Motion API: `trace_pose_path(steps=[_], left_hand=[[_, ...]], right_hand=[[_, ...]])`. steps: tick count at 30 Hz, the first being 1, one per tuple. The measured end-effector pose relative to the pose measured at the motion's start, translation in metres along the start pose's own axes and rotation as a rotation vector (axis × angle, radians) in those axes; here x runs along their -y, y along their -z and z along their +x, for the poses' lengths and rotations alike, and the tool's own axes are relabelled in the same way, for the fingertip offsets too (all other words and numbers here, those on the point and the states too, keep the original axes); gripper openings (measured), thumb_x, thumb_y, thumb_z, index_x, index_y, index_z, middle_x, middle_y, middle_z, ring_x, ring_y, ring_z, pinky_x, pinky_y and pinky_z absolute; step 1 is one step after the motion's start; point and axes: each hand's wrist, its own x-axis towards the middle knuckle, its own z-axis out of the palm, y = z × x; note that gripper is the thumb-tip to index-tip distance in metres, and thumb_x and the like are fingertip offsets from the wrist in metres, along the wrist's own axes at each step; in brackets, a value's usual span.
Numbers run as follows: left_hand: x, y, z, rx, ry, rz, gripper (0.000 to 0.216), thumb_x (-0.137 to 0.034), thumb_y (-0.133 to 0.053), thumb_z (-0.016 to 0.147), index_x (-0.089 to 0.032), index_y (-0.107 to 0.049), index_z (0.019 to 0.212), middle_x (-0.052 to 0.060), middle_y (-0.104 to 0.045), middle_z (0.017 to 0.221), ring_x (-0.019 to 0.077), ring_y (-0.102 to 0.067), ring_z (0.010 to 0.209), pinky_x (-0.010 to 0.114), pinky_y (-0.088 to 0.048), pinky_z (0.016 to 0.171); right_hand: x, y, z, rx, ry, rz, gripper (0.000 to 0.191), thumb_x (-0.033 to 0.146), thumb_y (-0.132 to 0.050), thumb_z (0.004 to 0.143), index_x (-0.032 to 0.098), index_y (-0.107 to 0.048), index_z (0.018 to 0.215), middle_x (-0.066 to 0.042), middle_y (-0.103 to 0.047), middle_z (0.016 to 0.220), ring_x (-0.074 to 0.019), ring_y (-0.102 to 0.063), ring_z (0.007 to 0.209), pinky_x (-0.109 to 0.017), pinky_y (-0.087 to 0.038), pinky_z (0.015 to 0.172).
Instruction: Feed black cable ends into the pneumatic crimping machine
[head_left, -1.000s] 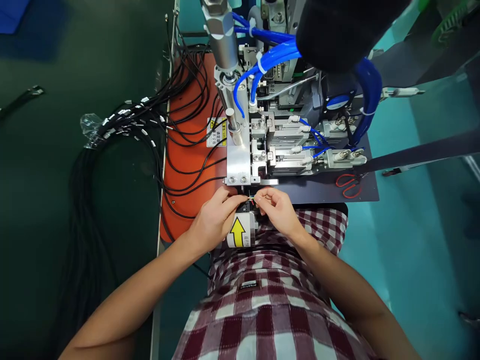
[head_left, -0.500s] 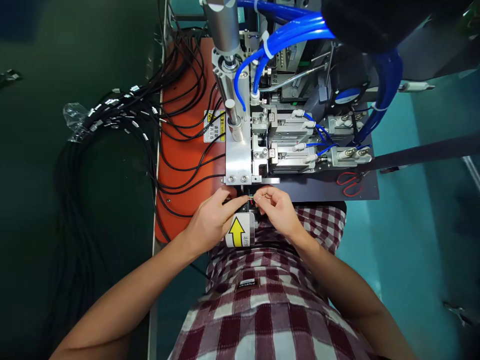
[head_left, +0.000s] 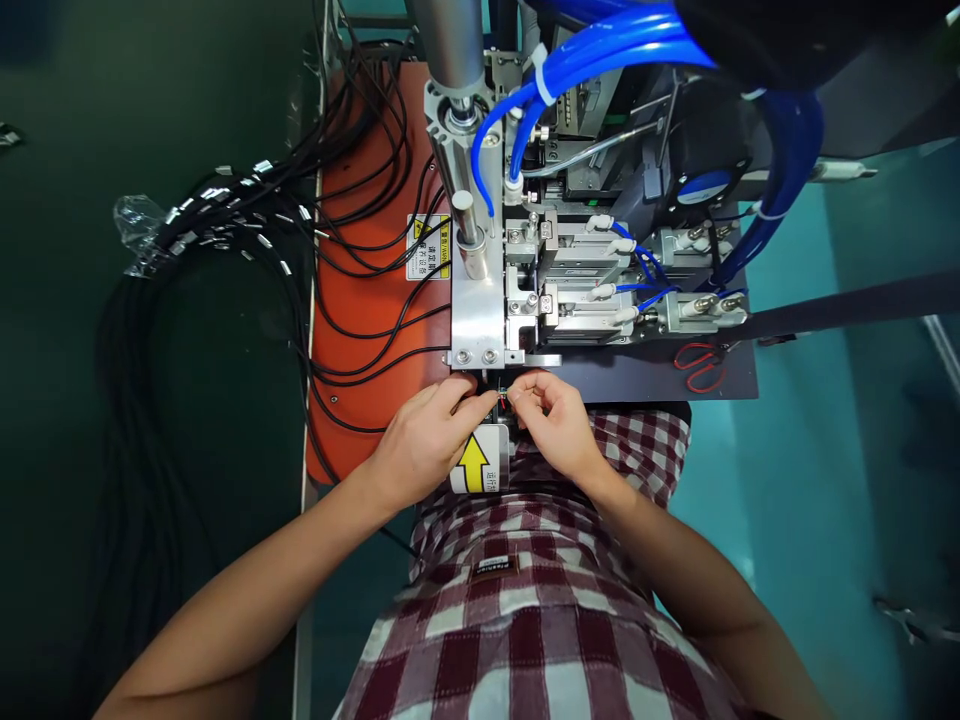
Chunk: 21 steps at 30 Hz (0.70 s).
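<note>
Both my hands meet at the front end of the machine [head_left: 477, 325], just below its metal block. My left hand [head_left: 424, 440] has thumb and fingers closed around the end of a black cable [head_left: 360, 430], whose tip is mostly hidden. Thin coloured wires [head_left: 503, 397], one of them red, show between the fingertips of both hands. My right hand [head_left: 555, 420] pinches these fine wires between thumb and forefinger. Directly under my left hand is a white label plate with a yellow arrow [head_left: 474, 464].
Several black cables [head_left: 375, 340] cross the orange board into the machine. A thick cable bundle with silvery ends [head_left: 217, 215] lies on the left. Blue air hoses [head_left: 622, 45] arch overhead. Red-handled scissors [head_left: 699, 368] rest on the dark plate at right.
The view has shifted slightly. Both hands keep nearly the same place and grip, with only small movement at the fingertips around the wires.
</note>
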Motion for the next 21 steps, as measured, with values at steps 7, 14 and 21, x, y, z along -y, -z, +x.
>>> trace_pose_path(steps=[7,14,21], left_hand=[[-0.0004,-0.0009,-0.0022,0.036,0.028,0.002,0.03,-0.008,-0.043,0.088,-0.008,-0.062,0.112,0.011,-0.054,0.094,0.0163,-0.053,0.079,0.025,-0.048,0.064],[0.0009,-0.0021,-0.0026,-0.01,0.032,-0.059,0.028,-0.008,-0.045,0.088,-0.009,-0.061,0.111,0.009,-0.052,0.089,0.016,-0.053,0.077,0.025,-0.049,0.064],[0.0011,-0.0039,-0.0039,-0.009,0.045,-0.09,0.028,-0.006,-0.049,0.086,-0.007,-0.062,0.111,0.01,-0.053,0.09,0.019,-0.056,0.082,0.03,-0.052,0.068]], right_hand=[[0.0005,0.0012,0.003,0.021,-0.079,0.089,0.027,0.038,-0.061,0.08,0.012,-0.056,0.078,-0.001,-0.052,0.063,-0.0084,-0.047,0.053,-0.022,-0.041,0.051],[-0.0049,0.0064,0.0021,-0.007,-0.056,0.047,0.031,0.041,-0.062,0.081,0.011,-0.06,0.085,-0.005,-0.059,0.072,-0.0097,-0.051,0.057,-0.023,-0.043,0.053],[0.0033,0.0061,0.0026,-0.036,-0.03,0.084,0.031,0.042,-0.06,0.081,0.011,-0.06,0.084,-0.003,-0.057,0.069,-0.0092,-0.05,0.054,-0.024,-0.044,0.053]])
